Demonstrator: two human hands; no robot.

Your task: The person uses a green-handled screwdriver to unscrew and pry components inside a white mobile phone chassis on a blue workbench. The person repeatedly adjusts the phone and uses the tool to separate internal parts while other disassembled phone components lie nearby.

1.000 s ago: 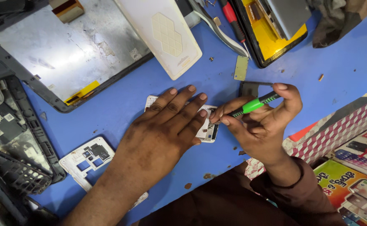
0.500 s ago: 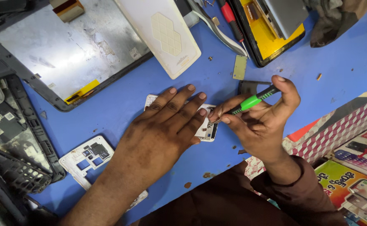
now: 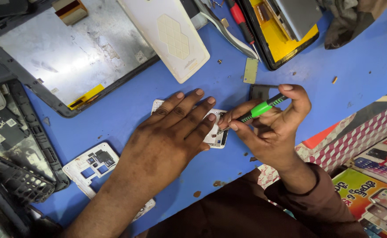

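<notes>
the left hand lay flat and palm down on the blue table, its fingers spread and pressing on a small white phone frame, gripping nothing. most of that frame was hidden under the hand; only its upper left corner and its right end showed, near the middle of the table. the right hand was curled beside it, thumb and fingers pinched shut around a green-handled screwdriver, held at a slant with the tip down at the frame's right edge; the tip itself was too small to make out clearly. a dark sleeve covered the right wrist. left of the forearm lay another white phone frame with cut-outs, partly hidden by the arm. above it sat a large open tablet shell with a bare grey metal plate inside and a yellow strip at its lower edge. a white back cover with a diamond pattern leaned across its right end. at the top right a black-rimmed device lay open, with yellow film and a grey block inside, cut off by the picture's top edge. a small grey metal plate lay loose between it and the hands.
</notes>
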